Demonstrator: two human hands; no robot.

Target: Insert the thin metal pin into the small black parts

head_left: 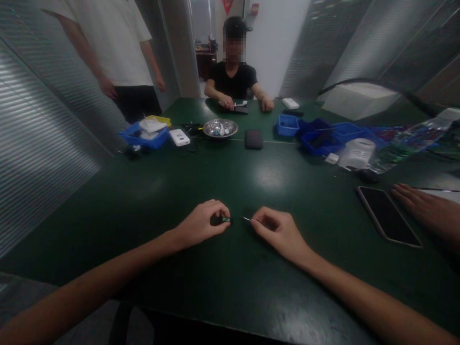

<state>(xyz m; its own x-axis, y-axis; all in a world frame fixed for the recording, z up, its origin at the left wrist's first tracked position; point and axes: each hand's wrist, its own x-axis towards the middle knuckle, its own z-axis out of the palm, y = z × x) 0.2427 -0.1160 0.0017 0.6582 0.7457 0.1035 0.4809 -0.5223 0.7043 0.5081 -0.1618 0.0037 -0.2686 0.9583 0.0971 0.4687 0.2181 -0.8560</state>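
Grip: left hand (204, 224) pinches small dark green-tipped component (226, 220) | right hand (279, 231) holds thin metal pin (246, 219) | risk: pin could slip, knocking component loose onto dark green tabletop (230, 172).

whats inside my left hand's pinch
The left hand pinches a small dark part with a green end showing. The fingers cover the rest; its shape cannot be told.
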